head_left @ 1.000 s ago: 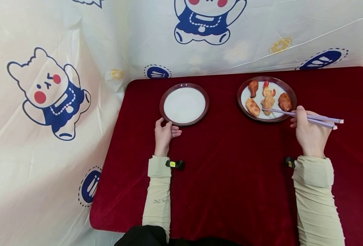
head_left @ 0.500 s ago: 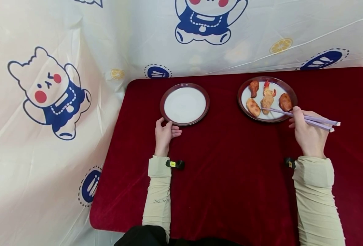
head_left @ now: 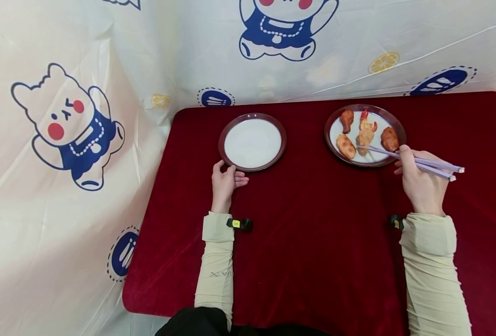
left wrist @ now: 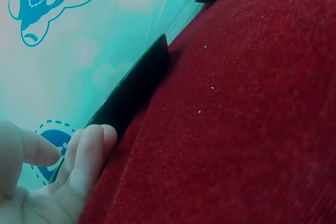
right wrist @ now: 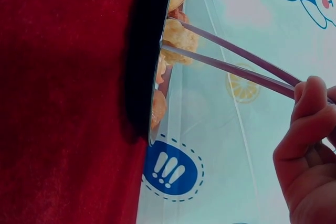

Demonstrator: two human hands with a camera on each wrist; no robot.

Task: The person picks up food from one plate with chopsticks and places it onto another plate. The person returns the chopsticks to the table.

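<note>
My right hand (head_left: 425, 184) grips a pair of lilac chopsticks (head_left: 430, 164) over the food plate at the right. Their tips meet the near end of a battered fried shrimp (head_left: 365, 140), one on each side of it in the right wrist view, where the shrimp (right wrist: 181, 39) still lies on the plate (right wrist: 144, 66). Over at the left, my left hand (head_left: 224, 185) rests against the near rim of a bare white plate (head_left: 253, 142) with a brown edge. Its fingers (left wrist: 88, 153) lie loosely along the plate's dark outer wall in the left wrist view.
Around the shrimp on the brown-rimmed plate (head_left: 331, 147) are a drumstick (head_left: 346, 121), a golden oval piece (head_left: 345, 146) and a browned wing-like piece (head_left: 389, 139). A dark red cloth (head_left: 310, 242) covers the table. Behind hangs a printed white curtain (head_left: 189, 42).
My right hand and the chopsticks have shifted slightly left, and the shrimp's near end has moved a little with the tips. The left hand and both plates stay put.
</note>
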